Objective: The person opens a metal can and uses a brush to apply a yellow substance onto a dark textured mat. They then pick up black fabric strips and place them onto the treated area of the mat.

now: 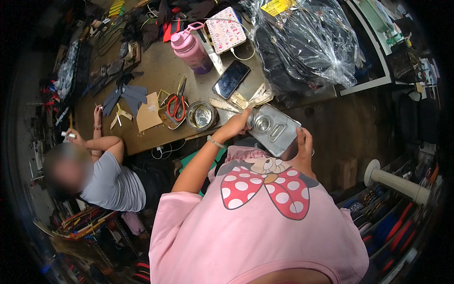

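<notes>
I hold a rectangular metal can at the table's front edge, tilted so its top with a raised handle faces up. My left hand is closed at the can's upper left, its fingers on or around the spout or cap there. My right hand grips the can's right side. Just left of it stands a glass jar with clear liquid, beside orange-handled scissors on a small tray. Behind my left hand lie pale strips and a dark phone.
A co-worker in grey works at the table on my left. A pink bottle, a patterned box, cardboard and dark cut pieces lie farther back. A plastic-wrapped dark bundle fills the back right; a white roll is at right.
</notes>
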Action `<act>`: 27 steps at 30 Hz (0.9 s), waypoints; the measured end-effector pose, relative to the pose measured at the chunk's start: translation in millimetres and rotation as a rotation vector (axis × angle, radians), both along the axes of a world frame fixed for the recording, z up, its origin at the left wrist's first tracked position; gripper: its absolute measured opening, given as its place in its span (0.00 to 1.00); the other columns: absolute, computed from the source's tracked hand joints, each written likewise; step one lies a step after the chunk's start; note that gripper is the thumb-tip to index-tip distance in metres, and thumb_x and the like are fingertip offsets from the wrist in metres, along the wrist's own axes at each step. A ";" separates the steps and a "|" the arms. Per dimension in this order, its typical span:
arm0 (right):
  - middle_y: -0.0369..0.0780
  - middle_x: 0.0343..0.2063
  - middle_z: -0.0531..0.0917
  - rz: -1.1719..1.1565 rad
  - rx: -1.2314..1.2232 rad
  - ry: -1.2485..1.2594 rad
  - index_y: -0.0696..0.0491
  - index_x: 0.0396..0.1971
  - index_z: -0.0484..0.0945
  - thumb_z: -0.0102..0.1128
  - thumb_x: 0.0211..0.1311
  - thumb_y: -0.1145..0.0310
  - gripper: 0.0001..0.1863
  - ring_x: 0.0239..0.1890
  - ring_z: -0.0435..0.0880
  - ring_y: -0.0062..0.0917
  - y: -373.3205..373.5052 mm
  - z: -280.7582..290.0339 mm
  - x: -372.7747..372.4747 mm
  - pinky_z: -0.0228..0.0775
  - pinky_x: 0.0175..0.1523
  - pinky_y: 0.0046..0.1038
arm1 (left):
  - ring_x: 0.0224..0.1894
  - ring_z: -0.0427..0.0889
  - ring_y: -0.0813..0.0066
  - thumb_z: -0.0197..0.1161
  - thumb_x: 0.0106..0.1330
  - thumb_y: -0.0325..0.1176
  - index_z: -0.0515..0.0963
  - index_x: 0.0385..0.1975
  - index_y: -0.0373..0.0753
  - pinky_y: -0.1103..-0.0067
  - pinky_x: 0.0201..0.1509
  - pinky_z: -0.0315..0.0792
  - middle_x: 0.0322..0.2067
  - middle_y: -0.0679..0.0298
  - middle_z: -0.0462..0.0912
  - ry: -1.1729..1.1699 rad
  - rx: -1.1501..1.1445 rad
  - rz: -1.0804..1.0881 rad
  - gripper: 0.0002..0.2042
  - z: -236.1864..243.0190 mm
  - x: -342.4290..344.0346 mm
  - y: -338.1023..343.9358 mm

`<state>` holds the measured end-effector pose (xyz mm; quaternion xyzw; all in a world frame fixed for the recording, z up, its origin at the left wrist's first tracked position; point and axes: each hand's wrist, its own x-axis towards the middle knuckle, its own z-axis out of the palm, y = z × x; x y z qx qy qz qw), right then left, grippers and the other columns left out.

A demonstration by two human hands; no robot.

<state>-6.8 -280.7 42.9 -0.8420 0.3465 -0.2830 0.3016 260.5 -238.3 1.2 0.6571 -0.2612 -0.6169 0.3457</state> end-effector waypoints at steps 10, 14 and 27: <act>0.50 0.60 0.58 -0.014 0.077 -0.007 0.39 0.69 0.51 0.83 0.26 0.58 0.64 0.61 0.61 0.49 0.9 1.1 -8.1 0.58 0.61 0.47 | 0.15 0.58 0.81 0.30 0.67 0.64 0.68 0.24 0.40 0.85 0.16 0.53 0.16 0.66 0.65 0.776 -0.325 0.154 0.32 -16.4 20.4 3.8; 0.50 0.60 0.58 -0.013 0.092 -0.023 0.39 0.69 0.50 0.83 0.26 0.58 0.65 0.61 0.61 0.49 1.0 -0.7 -10.8 0.58 0.61 0.47 | 0.16 0.64 0.80 0.39 0.65 0.66 0.78 0.34 0.34 0.87 0.19 0.57 0.20 0.66 0.73 0.324 -0.135 0.257 0.35 -16.7 24.8 -4.8; 0.51 0.60 0.59 -0.043 0.089 -0.022 0.41 0.69 0.50 0.83 0.25 0.58 0.65 0.60 0.62 0.49 -2.0 1.4 -11.9 0.59 0.61 0.46 | 0.44 0.79 0.49 0.66 0.57 0.50 0.73 0.50 0.32 0.63 0.43 0.74 0.46 0.45 0.75 -1.152 -0.214 -0.102 0.29 -44.8 8.4 -30.7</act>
